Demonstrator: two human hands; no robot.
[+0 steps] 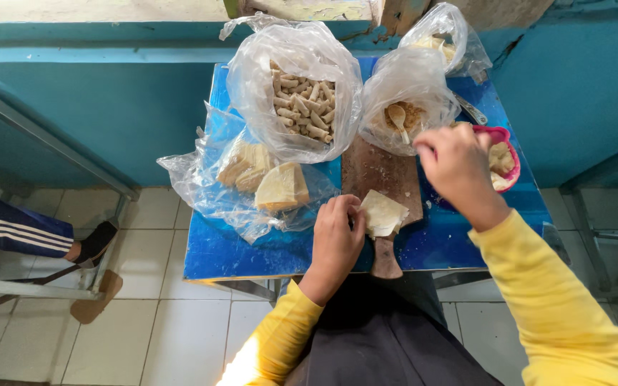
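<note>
Pinning pale wrapper (383, 213) flat on board (380, 171), L hand (336, 239) fingers closed on edge; R hand (458, 166) at 2 o'clock over pink bowl (503, 137), grip unclear.

A small blue table (216, 250) is standing against a teal wall (109, 107). The floor (166, 336) is showing pale square tiles with thin dark lines between them. Grey metal bars (44, 136) are slanting across the left side. More grey metal (609, 236) is showing on the right. Soft daylight is falling on everything. A worn pale ledge (109, 8) is running along the top.
</note>
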